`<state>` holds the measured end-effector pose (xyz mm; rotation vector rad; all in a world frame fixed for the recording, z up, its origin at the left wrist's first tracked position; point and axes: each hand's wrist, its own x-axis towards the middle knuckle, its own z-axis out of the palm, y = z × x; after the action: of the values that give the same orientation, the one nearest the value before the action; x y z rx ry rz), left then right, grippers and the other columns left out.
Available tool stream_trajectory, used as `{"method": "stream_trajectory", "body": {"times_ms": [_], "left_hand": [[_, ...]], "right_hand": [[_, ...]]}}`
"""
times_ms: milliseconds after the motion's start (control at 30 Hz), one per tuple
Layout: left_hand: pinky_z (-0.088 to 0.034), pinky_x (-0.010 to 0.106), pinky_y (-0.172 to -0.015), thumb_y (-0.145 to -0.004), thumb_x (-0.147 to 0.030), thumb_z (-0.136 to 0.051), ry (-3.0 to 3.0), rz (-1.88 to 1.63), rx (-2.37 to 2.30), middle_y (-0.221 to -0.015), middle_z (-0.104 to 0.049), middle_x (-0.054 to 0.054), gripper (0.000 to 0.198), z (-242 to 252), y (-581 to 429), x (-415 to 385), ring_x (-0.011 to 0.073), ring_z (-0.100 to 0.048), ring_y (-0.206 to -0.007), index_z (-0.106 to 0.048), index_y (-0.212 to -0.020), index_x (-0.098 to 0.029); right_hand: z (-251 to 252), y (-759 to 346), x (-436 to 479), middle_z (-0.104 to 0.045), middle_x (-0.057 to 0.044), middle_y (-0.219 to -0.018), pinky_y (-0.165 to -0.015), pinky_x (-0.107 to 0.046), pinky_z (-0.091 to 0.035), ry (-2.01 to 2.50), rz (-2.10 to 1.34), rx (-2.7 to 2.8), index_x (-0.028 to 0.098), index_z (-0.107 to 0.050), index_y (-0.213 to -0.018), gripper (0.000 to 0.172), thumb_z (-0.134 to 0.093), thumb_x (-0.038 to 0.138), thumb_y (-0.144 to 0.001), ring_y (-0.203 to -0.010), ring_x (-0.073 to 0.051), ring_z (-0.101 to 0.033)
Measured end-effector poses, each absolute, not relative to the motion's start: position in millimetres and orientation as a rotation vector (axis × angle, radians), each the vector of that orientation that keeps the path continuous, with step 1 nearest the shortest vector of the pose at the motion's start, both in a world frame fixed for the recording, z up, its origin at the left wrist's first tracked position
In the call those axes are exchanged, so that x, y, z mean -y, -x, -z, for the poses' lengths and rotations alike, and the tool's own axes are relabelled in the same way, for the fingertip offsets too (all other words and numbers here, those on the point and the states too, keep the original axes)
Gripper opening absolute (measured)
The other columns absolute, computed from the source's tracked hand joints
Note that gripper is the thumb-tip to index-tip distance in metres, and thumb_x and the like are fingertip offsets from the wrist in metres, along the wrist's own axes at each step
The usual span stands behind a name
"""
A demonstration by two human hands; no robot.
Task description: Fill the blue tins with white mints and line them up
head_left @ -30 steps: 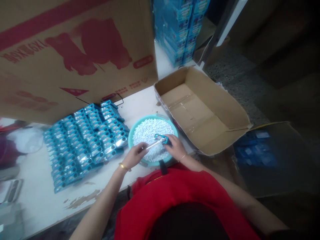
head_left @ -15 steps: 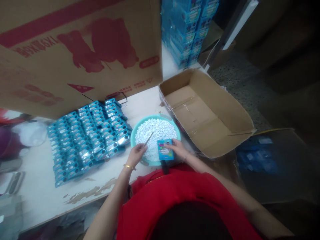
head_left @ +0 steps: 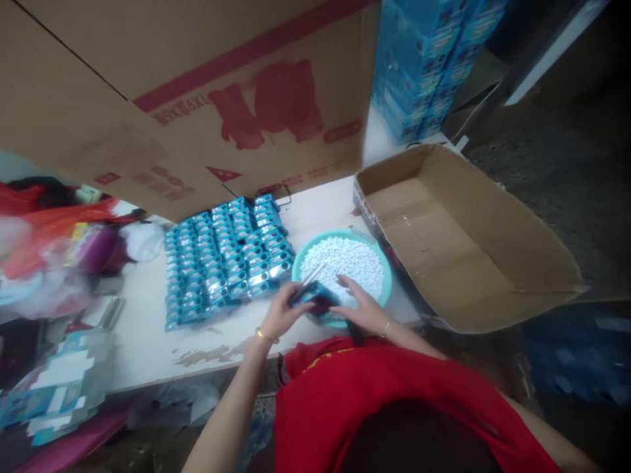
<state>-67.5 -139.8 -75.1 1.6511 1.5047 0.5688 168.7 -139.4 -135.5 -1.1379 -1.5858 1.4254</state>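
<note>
My left hand is closed round a small blue box, tilted over the near side of a turquoise bowl. Thin, light sticks or tweezers stick out from the same hand; their exact kind is unclear. My right hand has its fingers spread over the white pellets; its thumb is close to the box, and I cannot tell if they touch. The turquoise bowl is full of these small white pieces. Left of it stand rows of small blue boxes.
An open cardboard tray sits right of the bowl. Behind the table rises a large printed carton. Stacked blue packs stand at the back right. Plastic bags and flattened cartons lie at left.
The blue box has passed from my right hand to my left and now lies tilted. My right hand has opened. The view has swung left.
</note>
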Motion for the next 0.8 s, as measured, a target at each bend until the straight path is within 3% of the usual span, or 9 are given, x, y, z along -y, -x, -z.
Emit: {"method": "stream_trajectory", "body": {"times_ms": [133,233,400,600,700,800], "left_hand": [[-0.045,0.029,-0.077,-0.076,-0.047,-0.063,-1.557,-0.705,-1.913,-0.088,-0.058,0.002,0.037,91,126,151,0.0170,-0.055,-0.081,-0.053,-0.098,-0.019],[-0.044,0.028,-0.072,-0.075,-0.050,-0.060,-1.562,-0.595,-2.069,-0.082,-0.057,0.000,0.037,116,159,145,0.0166,-0.053,-0.075,-0.052,-0.096,-0.020],[-0.043,0.027,-0.068,-0.077,-0.051,-0.056,-1.688,-0.341,-2.112,-0.087,-0.059,0.002,0.039,151,172,123,0.0183,-0.055,-0.075,-0.054,-0.101,-0.020],[-0.047,0.034,-0.081,-0.083,-0.035,-0.049,-1.812,-0.263,-2.110,-0.116,-0.054,0.014,0.034,165,153,118,0.0254,-0.057,-0.101,-0.055,-0.112,-0.018],[-0.047,0.041,-0.087,-0.085,-0.042,-0.045,-1.831,-0.416,-2.168,-0.110,-0.055,0.015,0.043,155,140,129,0.0294,-0.054,-0.105,-0.052,-0.118,-0.017],[-0.049,0.044,-0.084,-0.087,-0.047,-0.038,-1.881,-0.514,-2.072,-0.102,-0.057,0.011,0.046,148,126,136,0.0282,-0.057,-0.091,-0.050,-0.124,-0.023]], "right_hand": [[132,-176,142,-0.067,-0.008,-0.099,-0.085,-0.038,-0.053,1.216,-1.445,1.603,0.020,-0.059,-0.113,0.037,-0.062,0.038,-0.081,-0.091,-0.019,-0.065],[128,-190,151,-0.067,-0.005,-0.088,-0.077,-0.033,-0.055,1.311,-1.442,1.572,0.018,-0.062,-0.106,0.032,-0.063,0.038,-0.080,-0.079,-0.017,-0.065],[125,-211,176,-0.066,-0.003,-0.081,-0.071,-0.031,-0.053,1.484,-1.400,1.475,0.019,-0.063,-0.101,0.029,-0.061,0.039,-0.080,-0.077,-0.017,-0.064],[142,-229,202,-0.066,-0.003,-0.080,-0.076,-0.035,-0.052,1.579,-1.475,1.326,0.019,-0.064,-0.095,0.032,-0.065,0.045,-0.075,-0.076,-0.017,-0.061],[145,-238,207,-0.065,-0.001,-0.073,-0.072,-0.034,-0.053,1.643,-1.555,1.056,0.019,-0.065,-0.086,0.040,-0.071,0.053,-0.067,-0.070,-0.017,-0.061],[143,-255,203,-0.064,0.000,-0.068,-0.062,-0.031,-0.053,1.772,-1.588,0.526,0.021,-0.062,-0.093,0.055,-0.070,0.066,-0.062,-0.058,-0.014,-0.059]]}}
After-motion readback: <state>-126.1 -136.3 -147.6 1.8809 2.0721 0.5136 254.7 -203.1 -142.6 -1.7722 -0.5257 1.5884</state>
